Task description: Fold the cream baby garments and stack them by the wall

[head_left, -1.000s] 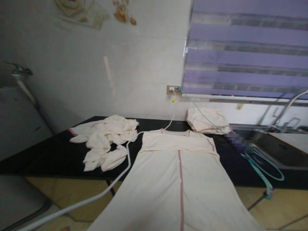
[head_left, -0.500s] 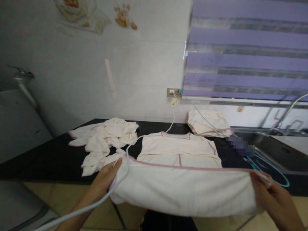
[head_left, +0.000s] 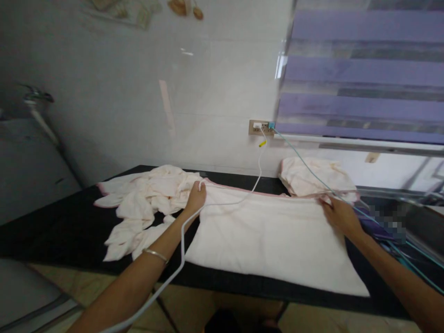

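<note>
A cream cloth with pink edging (head_left: 274, 240) lies spread over the dark counter, its front edge near the counter's front. At the cloth's far left corner my left hand (head_left: 197, 198) pinches the pink-trimmed edge. My right hand (head_left: 338, 213) grips the far right corner of the same edge, fingers closed. The folded cream piece beneath is covered by this cloth. Left of my left hand sits a crumpled heap of cream cloths (head_left: 149, 194). Behind my right hand is a bundled cream cloth (head_left: 315, 178). A white cable (head_left: 182, 240) runs over my left forearm and across the cloth.
The dark counter (head_left: 58, 226) meets a tiled wall. A wall socket (head_left: 261, 127) holds a white plug and a teal one. The teal cord (head_left: 305, 164) passes above my right hand. A metal sink (head_left: 421, 226) is at the right, below a purple striped blind (head_left: 360, 74).
Both hands have moved forward, away from my body, carrying the cloth's pink edge toward the wall. The cloth now lies flat over the folded piece. The view has shifted slightly.
</note>
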`<state>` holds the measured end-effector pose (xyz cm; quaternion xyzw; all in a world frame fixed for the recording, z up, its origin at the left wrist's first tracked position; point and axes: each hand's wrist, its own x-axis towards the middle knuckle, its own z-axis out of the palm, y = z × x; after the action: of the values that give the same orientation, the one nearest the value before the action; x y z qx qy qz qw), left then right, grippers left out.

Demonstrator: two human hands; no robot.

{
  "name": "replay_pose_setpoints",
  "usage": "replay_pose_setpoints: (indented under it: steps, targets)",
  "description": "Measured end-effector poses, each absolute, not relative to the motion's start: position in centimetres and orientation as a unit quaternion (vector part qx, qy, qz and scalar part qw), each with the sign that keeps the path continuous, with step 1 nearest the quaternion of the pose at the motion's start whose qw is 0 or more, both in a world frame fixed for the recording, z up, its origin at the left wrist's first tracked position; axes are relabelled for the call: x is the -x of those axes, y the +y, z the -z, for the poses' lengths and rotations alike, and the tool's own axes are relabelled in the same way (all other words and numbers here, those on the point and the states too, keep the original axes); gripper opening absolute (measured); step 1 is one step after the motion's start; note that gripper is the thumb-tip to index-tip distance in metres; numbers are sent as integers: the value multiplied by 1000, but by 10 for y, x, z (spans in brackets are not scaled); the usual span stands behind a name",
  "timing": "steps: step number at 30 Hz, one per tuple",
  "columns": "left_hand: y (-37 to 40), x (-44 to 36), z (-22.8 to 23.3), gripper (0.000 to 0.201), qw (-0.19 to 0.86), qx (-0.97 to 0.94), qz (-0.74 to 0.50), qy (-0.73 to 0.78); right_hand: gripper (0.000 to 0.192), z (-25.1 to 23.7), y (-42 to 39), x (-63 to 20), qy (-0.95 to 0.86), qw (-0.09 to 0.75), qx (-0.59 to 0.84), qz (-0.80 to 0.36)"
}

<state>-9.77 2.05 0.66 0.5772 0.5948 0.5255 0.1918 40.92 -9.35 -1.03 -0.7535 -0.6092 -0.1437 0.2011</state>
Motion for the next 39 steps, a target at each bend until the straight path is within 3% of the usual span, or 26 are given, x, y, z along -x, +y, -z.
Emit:
replay_pose_setpoints:
  steps: [8, 12, 17, 21, 24, 27, 32, 39]
  targets:
    - [82, 72, 23, 9, 192, -524, -526, 642, 54, 26, -43, -415, -576, 151, 786, 167]
    - [89, 73, 38, 8, 240, -517, -513, 641, 50, 38, -39, -414, -582, 146, 786, 150]
    - [91, 82, 43, 17, 270, -536, -503, 622, 53, 36, -49, -406, -566, 190, 786, 158]
    - [88, 87, 38, 39, 168, -610, -475, 612, 60, -6, -51, -371, -576, 288, 727, 238]
    - [79, 88, 37, 45, 43, -686, -377, 621, 49, -28, -46, -312, -623, 336, 666, 235]
    - [65, 86, 40, 53, 30, -723, -251, 644, 39, -11, -37, -247, -672, 312, 632, 225]
    - [54, 81, 41, 54, 10, -751, -149, 643, 33, 47, -25, -207, -710, 161, 679, 98]
    - [60, 78, 43, 58, -3, -751, -116, 650, 39, 50, -23, -226, -739, 192, 641, 85]
